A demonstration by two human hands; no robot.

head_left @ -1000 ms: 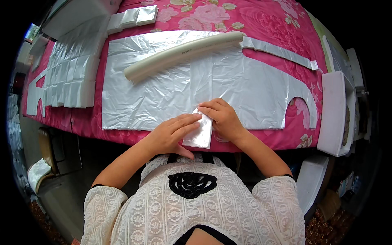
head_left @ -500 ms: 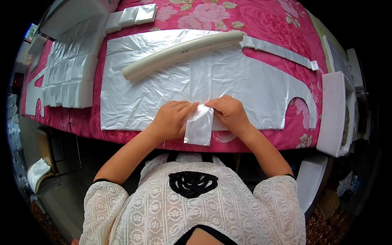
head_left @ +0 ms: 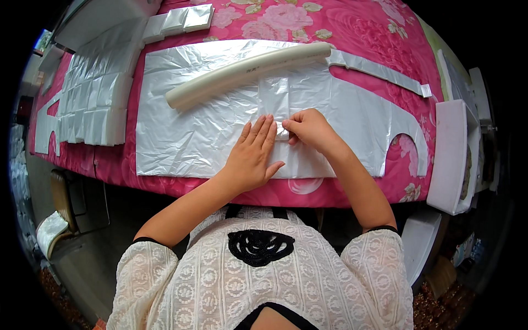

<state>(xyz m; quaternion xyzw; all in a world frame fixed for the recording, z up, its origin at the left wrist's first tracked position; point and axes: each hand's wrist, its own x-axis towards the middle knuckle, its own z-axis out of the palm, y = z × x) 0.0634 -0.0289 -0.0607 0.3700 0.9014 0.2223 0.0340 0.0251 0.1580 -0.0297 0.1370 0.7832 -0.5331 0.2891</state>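
A stack of thin white plastic sheets (head_left: 181,137), cut in an apron-like shape with curved cutouts on the right, lies across the table. On it runs a narrow folded plastic strip (head_left: 273,93), its near part doubled over. My left hand (head_left: 250,157) presses flat beside the strip, palm down, fingers stretched and thumb apart. The fingers of my right hand (head_left: 309,129) pinch the strip's folded near end. Beyond both hands, a long off-white plastic pipe (head_left: 247,71) lies slantwise over the sheets and crosses the strip.
Rows of folded plastic packets (head_left: 96,110) are piled at the left, with further small packets (head_left: 198,18) at the back. A pink flowered cloth (head_left: 357,33) covers the table. White foam box (head_left: 448,157) stands at the right edge; a chair (head_left: 58,225) is lower left.
The strip's near end, which hung over the table edge, is now folded up onto the sheets. Both hands have moved away from me; the left has let go and flattened.
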